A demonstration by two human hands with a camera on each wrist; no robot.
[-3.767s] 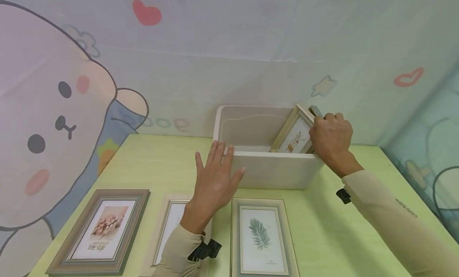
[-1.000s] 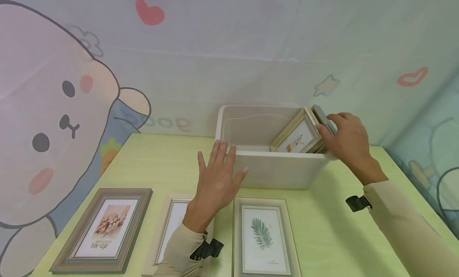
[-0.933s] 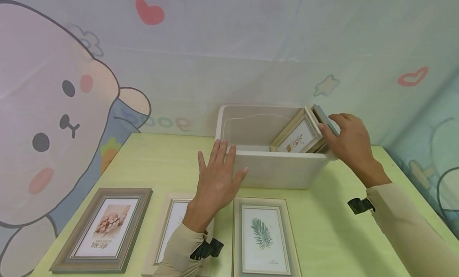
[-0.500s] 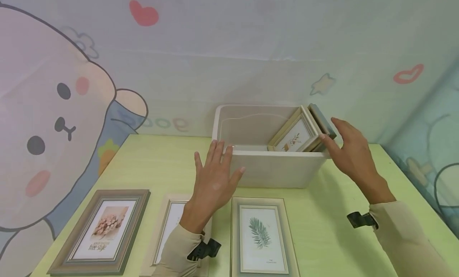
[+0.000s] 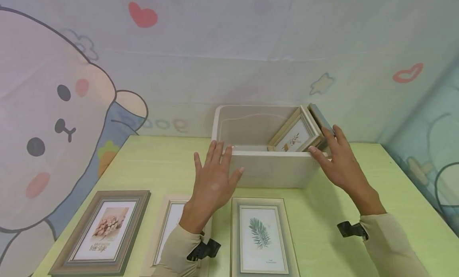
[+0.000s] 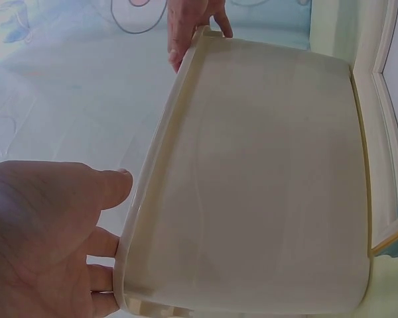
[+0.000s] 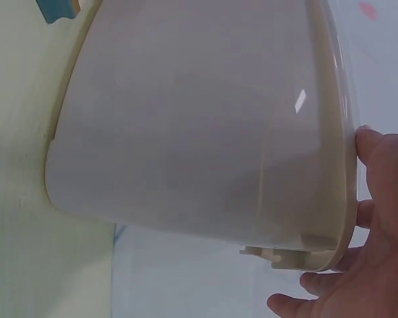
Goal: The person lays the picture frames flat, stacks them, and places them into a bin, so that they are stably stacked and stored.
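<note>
**Two hands at a bin holding two frames**

A white plastic bin (image 5: 272, 169) stands on the green table (image 5: 161, 165), near the back wall. Its top is uncovered. Inside, at the right end, two frames stand tilted, one behind the other. The front one, a gold frame (image 5: 295, 131), shows a small plant print and leans toward the right wall. The grey frame (image 5: 320, 116) behind it rises above the rim at the right corner. The left part of the bin shows only its bare walls.

The left hand (image 5: 213, 177) lies flat against the bin's near left corner, fingers straight and spread, the tips reaching the rim. The left wrist view shows the thumb and fingers (image 6: 109, 189) against the rim, gripping nothing.

The right hand (image 5: 338, 163) rests against the near right corner with fingers extended, thumb along the front rim and fingertips up by the grey frame. In the right wrist view its fingers (image 7: 378, 156) touch the rim edge, relaxed rather than clasped.

Three more frames lie flat on the table in front of the bin: a flower frame (image 5: 102, 231) at left, a pale frame (image 5: 166, 225) partly under the left forearm, and a leaf frame (image 5: 261, 237) in the middle.
</note>
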